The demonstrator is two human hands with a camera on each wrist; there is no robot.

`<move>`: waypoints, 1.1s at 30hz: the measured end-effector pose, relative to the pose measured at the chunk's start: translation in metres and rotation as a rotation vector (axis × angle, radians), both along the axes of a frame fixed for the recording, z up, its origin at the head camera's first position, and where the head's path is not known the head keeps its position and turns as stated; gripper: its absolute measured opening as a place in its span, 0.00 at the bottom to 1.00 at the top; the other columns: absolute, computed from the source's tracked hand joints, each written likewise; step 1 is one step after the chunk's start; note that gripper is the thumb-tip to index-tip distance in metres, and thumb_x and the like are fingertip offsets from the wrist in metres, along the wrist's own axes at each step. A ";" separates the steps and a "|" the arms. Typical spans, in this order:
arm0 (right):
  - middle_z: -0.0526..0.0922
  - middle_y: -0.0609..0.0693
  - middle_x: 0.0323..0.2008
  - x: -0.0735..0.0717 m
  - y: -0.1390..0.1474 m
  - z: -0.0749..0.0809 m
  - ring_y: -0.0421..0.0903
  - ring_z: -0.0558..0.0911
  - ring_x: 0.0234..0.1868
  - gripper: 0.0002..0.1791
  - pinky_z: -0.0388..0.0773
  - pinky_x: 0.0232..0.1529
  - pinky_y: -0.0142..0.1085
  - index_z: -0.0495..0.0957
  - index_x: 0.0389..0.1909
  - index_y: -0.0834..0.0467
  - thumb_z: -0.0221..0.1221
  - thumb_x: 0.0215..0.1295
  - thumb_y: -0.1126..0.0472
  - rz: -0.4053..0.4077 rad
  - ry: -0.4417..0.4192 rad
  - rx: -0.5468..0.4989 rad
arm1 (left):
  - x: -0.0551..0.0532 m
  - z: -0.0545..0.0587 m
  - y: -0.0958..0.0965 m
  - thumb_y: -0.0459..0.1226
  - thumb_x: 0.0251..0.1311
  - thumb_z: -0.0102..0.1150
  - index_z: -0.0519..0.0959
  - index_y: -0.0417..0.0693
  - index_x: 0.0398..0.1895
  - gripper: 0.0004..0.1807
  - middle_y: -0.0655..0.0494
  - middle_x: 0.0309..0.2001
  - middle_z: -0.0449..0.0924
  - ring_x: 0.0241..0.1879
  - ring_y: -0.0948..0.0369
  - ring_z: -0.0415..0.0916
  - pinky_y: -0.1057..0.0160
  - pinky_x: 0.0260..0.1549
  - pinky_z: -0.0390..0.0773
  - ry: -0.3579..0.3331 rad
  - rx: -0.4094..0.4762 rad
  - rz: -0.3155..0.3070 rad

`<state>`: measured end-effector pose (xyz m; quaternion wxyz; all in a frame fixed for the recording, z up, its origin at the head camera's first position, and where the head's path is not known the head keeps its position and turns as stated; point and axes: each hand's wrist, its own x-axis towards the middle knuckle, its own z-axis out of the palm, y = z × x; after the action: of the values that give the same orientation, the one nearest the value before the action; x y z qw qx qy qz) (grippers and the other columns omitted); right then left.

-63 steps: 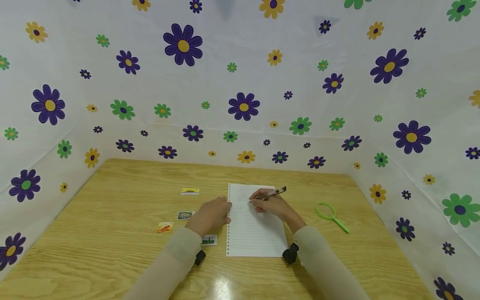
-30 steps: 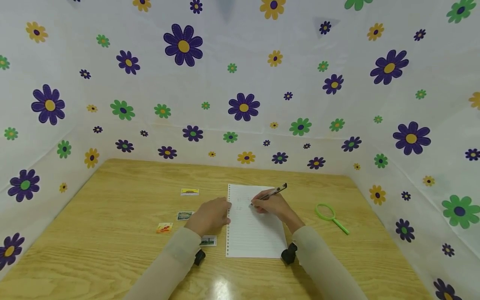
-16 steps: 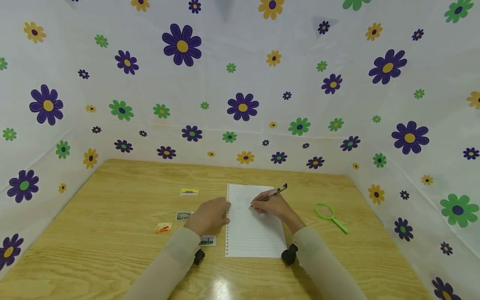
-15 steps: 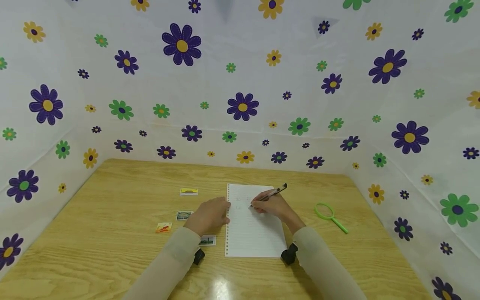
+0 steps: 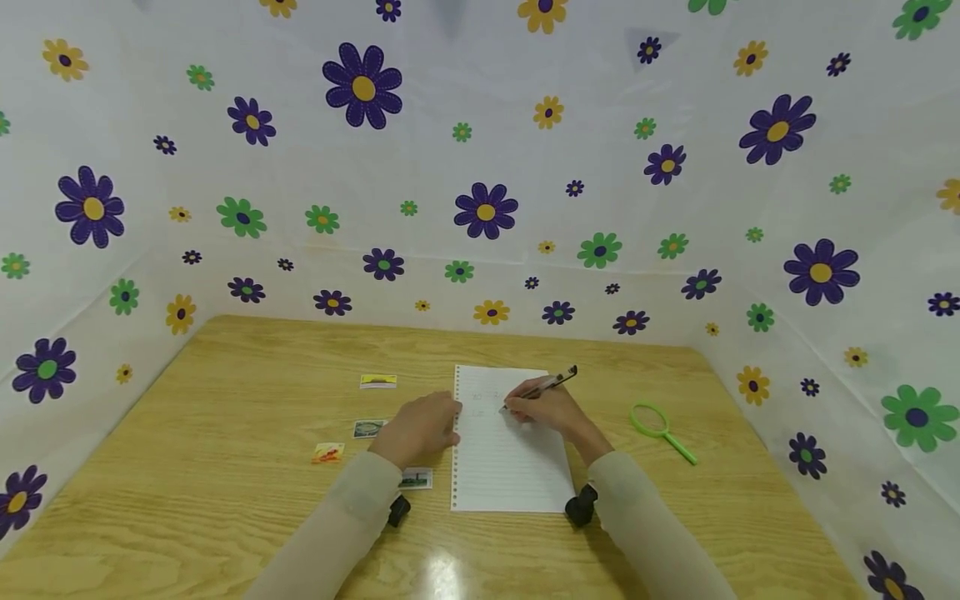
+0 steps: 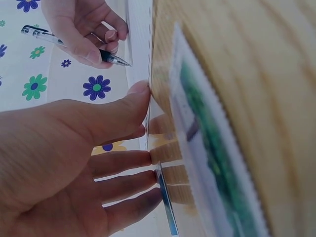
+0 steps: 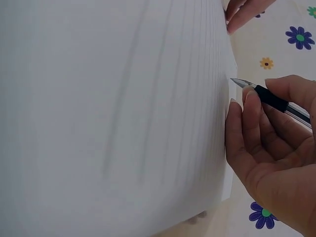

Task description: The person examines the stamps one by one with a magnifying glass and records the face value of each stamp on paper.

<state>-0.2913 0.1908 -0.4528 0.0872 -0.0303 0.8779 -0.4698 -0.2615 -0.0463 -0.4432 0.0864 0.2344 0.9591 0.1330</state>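
A sheet of ruled, hole-punched paper (image 5: 510,479) lies at the middle of the table. My right hand (image 5: 553,410) pinches a pen (image 5: 561,378) with a clear barrel and dark grip; its metal tip (image 7: 240,82) is down at the paper. Faint handwritten marks show near the sheet's upper left. On the left edge of the sheet rest the thumb and fingertips of my left hand (image 5: 420,427), the fingers spread and nearly straight in the left wrist view. Partly behind that hand and wrist are a stamp-like picture card (image 5: 366,429) and a green one (image 5: 417,479).
Left of the paper lie a yellow card (image 5: 378,382) and an orange-red card (image 5: 327,453). A green magnifying glass (image 5: 681,450) lies to the right. White flower-print cloth (image 5: 300,167) encloses the back and sides of the wooden table (image 5: 225,433).
The right hand has shifted slightly right with the pen, whose back end tilts higher than two seconds ago. My left hand stays in place at the paper's edge.
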 end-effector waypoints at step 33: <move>0.90 0.50 0.30 0.001 0.003 0.001 0.40 0.83 0.29 0.09 0.79 0.33 0.30 0.88 0.41 0.61 0.67 0.67 0.59 -0.026 -0.016 0.000 | 0.000 0.001 0.000 0.42 0.64 0.70 0.83 0.44 0.51 0.16 0.54 0.43 0.81 0.39 0.61 0.75 0.58 0.42 0.81 0.002 -0.026 0.000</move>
<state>-0.2906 0.1936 -0.4522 0.0879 -0.0149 0.8776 -0.4711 -0.2619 -0.0466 -0.4422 0.0883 0.2333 0.9609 0.1203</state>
